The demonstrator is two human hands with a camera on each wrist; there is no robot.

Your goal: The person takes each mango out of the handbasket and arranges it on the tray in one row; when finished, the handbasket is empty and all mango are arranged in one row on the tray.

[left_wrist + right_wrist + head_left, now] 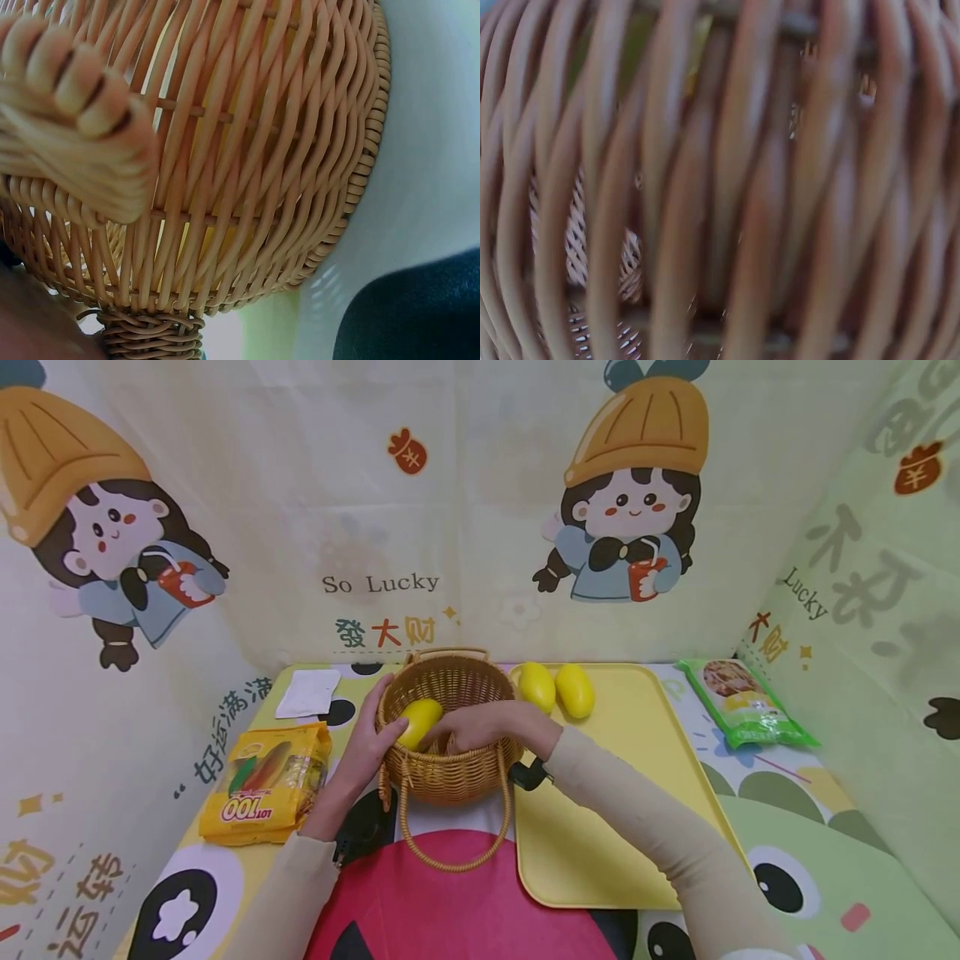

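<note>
A brown wicker basket (450, 781) stands in the middle of the table, its front loop handle hanging down toward me. My left hand (367, 735) grips the basket's left rim, fingers outside and thumb at the inner edge. Inside, near that thumb, lies a smooth yellow oval fruit (422, 720), mango-like in shape. Over the front right rim my right hand (483, 725) reaches down into the basket; its fingertips are hidden, and I cannot tell if they hold anything. Both wrist views are filled by the basket's weave (255, 135), with a patch of yellow showing through the gaps (634, 56).
Two more yellow fruits (537, 687) lie at the back of a yellow tray (600, 827) on the right. Beyond it is a green snack packet (742, 702). To the left are an orange-yellow bag (262, 785) and a white packet (307, 693). Printed cloth walls enclose the table.
</note>
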